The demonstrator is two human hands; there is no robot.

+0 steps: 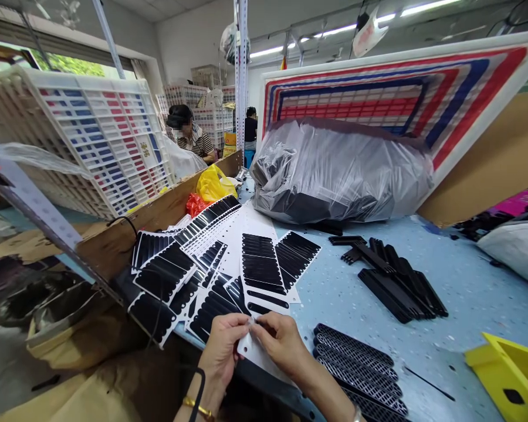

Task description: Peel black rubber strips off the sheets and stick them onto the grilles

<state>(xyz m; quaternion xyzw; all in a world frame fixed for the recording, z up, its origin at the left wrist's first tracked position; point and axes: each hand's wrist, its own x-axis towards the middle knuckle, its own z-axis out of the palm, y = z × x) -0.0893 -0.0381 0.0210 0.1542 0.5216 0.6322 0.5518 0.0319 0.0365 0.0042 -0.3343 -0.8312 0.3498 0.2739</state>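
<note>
At the table's front edge, my left hand [226, 346] and my right hand [279, 343] meet with fingers pinched on the near end of a white sheet [257, 356] that has a small hole. Black strips in a row lie on the card [263, 264] just beyond my hands. More cards with black strips [165, 269] are spread and overlapping to the left. Right of my right hand, patterned black strips [356, 366] lie side by side on the blue table [325, 287].
Loose black plastic parts [398, 278] lie to the right, near a yellow bin [510, 375]. A plastic-wrapped bundle [338, 176] stands at the back before a striped crate [457, 99]. A person [191, 138] sits in the background beyond the left crate [101, 140].
</note>
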